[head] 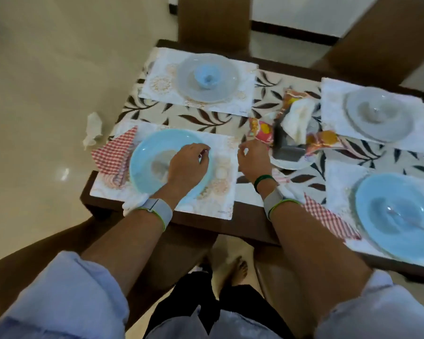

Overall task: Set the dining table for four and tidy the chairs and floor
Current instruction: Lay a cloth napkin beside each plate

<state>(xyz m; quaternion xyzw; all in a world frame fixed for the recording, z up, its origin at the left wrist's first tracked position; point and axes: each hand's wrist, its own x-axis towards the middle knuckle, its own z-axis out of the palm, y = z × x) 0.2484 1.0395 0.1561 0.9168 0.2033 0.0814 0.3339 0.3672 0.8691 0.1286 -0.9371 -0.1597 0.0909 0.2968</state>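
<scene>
Here, the left hand (189,165) is held curled over the round pale-blue plate (145,162), grasp untellable; the right hand (253,160) is held slack, empty; the red-and-orange foil wrapper (261,130) print is blurred.

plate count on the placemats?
4. Near-left blue plate, far-left grey plate, far-right grey plate, near-right blue plate. Not counted: whitish dish mid-table, partly hidden under wrappers.

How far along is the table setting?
Done: a plate on each of four placemats. In hand: left hand over the near-left blue plate, right hand beside it. Left: wrappers and tissue mid-table, crumpled tissue on the floor, no napkins at the far plates.
</scene>
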